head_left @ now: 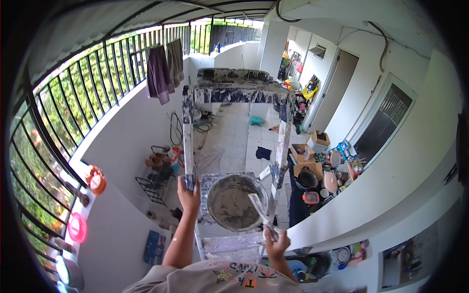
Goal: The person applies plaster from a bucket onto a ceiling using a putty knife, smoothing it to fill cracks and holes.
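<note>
My left hand (189,194) is wrapped round the left rail of a paint-smeared stepladder (234,94). My right hand (276,240) is closed on the handle of a putty knife (259,205), its blade pointing up and to the left over the right rim of a round basin (211,207). Grey, wet-looking plaster (236,201) coats the inside of the basin and lies in its bottom. The basin rests on a stained step of the ladder, between my two hands. Part of the knife's handle is hidden by my fingers.
Black railings (80,102) run along the left wall, with towels (160,73) hung over them. Below, a shoe rack (152,189) stands at left. Cardboard boxes (309,168), pans and containers crowd the right side. A teal stool (256,120) and dark cloth (264,153) are on the tiles.
</note>
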The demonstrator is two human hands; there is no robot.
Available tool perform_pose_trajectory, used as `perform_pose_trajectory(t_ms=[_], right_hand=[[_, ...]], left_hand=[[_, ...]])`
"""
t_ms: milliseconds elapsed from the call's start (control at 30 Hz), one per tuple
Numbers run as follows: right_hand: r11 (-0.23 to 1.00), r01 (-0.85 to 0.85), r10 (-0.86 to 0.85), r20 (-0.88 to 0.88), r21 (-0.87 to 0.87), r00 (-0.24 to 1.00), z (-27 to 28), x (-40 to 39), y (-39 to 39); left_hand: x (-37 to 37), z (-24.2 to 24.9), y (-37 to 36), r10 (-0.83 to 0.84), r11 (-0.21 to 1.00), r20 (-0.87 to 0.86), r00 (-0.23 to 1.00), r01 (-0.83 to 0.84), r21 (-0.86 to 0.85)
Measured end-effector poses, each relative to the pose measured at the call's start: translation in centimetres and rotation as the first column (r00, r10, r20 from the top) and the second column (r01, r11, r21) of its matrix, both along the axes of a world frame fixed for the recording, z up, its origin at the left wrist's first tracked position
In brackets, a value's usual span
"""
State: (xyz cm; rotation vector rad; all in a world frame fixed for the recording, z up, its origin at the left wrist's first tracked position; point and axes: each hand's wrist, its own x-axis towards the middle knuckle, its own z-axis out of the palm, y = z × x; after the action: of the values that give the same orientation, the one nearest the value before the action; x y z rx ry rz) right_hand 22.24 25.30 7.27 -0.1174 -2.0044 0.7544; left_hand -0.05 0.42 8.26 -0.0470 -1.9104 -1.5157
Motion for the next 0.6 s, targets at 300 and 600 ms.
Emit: perform_pose_trajectory(t_ms=[300,600], right_hand=[[0.922,0.127,-0.105,0.078,-0.366,0.991,-1.3,1.5,3.3],[0.974,-0.166,0.202,0.270,-0.152,0.941,-2.1,2.5,2.3]], left_hand=[[-0.1,0.3,0.5,-0.012,1.000,-0.029,1.000,0.012,0.009],[0.3,0.2,0.7,0.001,0.998,0.029,1.000,-0.003,0.057]])
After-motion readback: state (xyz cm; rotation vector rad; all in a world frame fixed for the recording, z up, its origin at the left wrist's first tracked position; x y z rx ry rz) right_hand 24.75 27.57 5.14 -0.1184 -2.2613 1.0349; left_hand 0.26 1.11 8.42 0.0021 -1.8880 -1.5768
